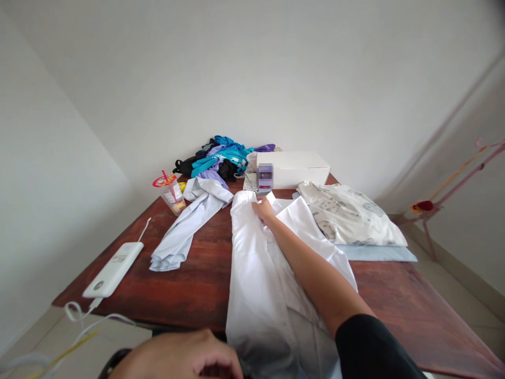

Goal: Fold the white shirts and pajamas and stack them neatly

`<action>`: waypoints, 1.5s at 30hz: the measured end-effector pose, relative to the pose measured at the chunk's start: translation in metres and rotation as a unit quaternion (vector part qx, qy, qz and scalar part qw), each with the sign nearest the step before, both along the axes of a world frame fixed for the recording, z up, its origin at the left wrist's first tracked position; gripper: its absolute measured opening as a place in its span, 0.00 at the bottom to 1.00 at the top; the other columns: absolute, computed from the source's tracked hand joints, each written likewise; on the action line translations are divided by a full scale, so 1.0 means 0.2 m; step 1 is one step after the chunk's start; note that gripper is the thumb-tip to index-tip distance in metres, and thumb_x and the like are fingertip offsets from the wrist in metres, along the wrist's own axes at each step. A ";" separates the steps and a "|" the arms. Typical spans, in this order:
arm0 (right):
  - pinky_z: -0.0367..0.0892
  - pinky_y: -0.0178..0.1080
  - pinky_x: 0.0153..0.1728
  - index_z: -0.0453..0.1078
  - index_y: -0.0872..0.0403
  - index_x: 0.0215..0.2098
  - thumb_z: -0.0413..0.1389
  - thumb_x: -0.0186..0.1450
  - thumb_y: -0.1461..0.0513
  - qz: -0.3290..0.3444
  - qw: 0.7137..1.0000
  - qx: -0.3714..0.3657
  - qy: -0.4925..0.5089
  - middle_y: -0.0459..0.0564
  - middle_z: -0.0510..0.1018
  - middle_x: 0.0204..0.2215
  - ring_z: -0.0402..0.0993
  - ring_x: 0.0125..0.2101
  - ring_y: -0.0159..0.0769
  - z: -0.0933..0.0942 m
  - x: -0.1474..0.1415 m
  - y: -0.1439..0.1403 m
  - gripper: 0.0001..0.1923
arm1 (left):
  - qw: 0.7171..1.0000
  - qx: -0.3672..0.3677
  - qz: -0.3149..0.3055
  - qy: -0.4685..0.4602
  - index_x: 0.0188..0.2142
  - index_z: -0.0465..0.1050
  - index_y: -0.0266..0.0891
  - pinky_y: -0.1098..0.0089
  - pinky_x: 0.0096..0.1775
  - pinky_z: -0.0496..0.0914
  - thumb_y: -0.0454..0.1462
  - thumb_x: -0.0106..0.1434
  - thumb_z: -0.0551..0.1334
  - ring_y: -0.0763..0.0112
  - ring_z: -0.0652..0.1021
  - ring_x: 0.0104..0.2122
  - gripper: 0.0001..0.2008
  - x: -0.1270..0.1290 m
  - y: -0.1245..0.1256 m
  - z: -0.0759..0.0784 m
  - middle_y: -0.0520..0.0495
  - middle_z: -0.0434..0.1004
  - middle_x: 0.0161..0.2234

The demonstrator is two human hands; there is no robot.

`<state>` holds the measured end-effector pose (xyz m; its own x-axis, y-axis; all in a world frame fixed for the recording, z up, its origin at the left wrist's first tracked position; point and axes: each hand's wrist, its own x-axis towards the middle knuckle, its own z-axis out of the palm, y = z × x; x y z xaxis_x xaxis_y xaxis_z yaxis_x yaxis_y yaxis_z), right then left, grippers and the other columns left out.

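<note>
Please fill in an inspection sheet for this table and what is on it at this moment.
Surface: dark red wooden table, set against a white wall.
Job's things: white shirt spread lengthwise, its near end hanging over the table's edge.
Clutter: pale blue garment to the left; patterned folded cloth to the right; pile of coloured clothes and white box at the back; plastic cup.
Grippers: right hand grips the shirt's far end; left hand at its near end, grip not clear.
Cables: white power bank with a white cable trailing off the table.
Surroundings: pink rack at right.
</note>
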<state>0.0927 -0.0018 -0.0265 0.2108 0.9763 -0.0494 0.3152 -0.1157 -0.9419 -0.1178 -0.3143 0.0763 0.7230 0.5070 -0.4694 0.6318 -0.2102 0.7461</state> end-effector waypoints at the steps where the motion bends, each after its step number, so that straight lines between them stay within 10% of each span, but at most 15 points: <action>1: 0.70 0.43 0.39 0.68 0.51 0.44 0.61 0.60 0.63 0.008 1.000 -0.004 -0.004 0.50 0.77 0.33 0.76 0.35 0.46 0.03 0.01 -0.01 0.14 | 1.000 -0.020 -0.007 -0.001 0.53 0.79 0.49 0.72 0.43 0.72 0.49 0.72 0.58 0.66 0.83 0.40 0.17 -0.01 0.08 0.08 0.52 0.85 0.41; 4: 0.69 0.43 0.38 0.68 0.51 0.44 0.64 0.58 0.66 0.031 0.999 0.011 -0.028 0.50 0.76 0.31 0.76 0.35 0.47 0.16 0.05 -0.08 0.17 | 0.995 0.066 0.052 -0.056 0.49 0.78 0.42 0.69 0.47 0.72 0.49 0.74 0.55 0.65 0.82 0.42 0.18 -0.01 0.42 0.17 0.49 0.84 0.41; 10: 0.67 0.41 0.37 0.73 0.48 0.35 0.65 0.60 0.62 0.116 0.983 0.075 -0.121 0.49 0.78 0.29 0.75 0.34 0.44 0.40 0.26 -0.65 0.06 | 0.892 0.387 0.215 -0.094 0.50 0.74 0.35 0.62 0.54 0.70 0.45 0.71 0.58 0.59 0.78 0.49 0.17 0.06 1.18 -0.05 0.40 0.80 0.50; 15: 0.69 0.36 0.26 0.76 0.47 0.35 0.54 0.70 0.52 0.355 0.908 -0.212 -0.077 0.49 0.80 0.27 0.77 0.26 0.38 0.39 0.45 -1.40 0.12 | 0.871 0.400 0.276 -0.074 0.56 0.69 0.30 0.61 0.61 0.64 0.40 0.68 0.61 0.55 0.73 0.59 0.21 0.15 1.55 -0.19 0.33 0.74 0.59; 18: 0.73 0.37 0.39 0.80 0.44 0.46 0.60 0.66 0.51 0.395 0.873 -0.223 -0.178 0.50 0.83 0.38 0.81 0.37 0.40 0.32 0.53 -1.71 0.13 | 0.880 0.350 0.318 -0.049 0.52 0.72 0.32 0.62 0.57 0.68 0.44 0.62 0.68 0.49 0.75 0.58 0.23 0.17 1.68 -0.26 0.32 0.76 0.56; 32: 0.74 0.39 0.50 0.69 0.42 0.67 0.58 0.64 0.64 0.431 0.853 -0.216 -0.201 0.57 0.77 0.60 0.81 0.48 0.46 -0.36 0.46 -1.84 0.33 | 0.911 0.099 0.401 -0.016 0.39 0.74 0.38 0.68 0.30 0.75 0.60 0.49 0.75 0.59 0.83 0.30 0.31 0.06 1.74 -0.27 0.42 0.83 0.34; 38: 0.71 0.41 0.53 0.65 0.37 0.68 0.59 0.65 0.59 0.405 0.862 -0.231 -0.200 0.52 0.77 0.61 0.79 0.53 0.48 -0.37 0.45 -1.87 0.34 | 0.889 0.048 0.427 -0.161 0.54 0.69 0.43 0.69 0.35 0.77 0.51 0.48 0.79 0.61 0.84 0.40 0.38 0.10 1.75 -0.32 0.43 0.81 0.48; 45: 0.73 0.39 0.49 0.75 0.47 0.61 0.60 0.66 0.55 0.415 0.862 -0.220 -0.191 0.56 0.83 0.51 0.82 0.45 0.47 -0.24 0.49 -1.85 0.24 | 0.866 0.025 0.429 -0.255 0.46 0.74 0.40 0.69 0.40 0.78 0.36 0.44 0.79 0.59 0.83 0.43 0.30 0.13 1.76 -0.33 0.42 0.83 0.46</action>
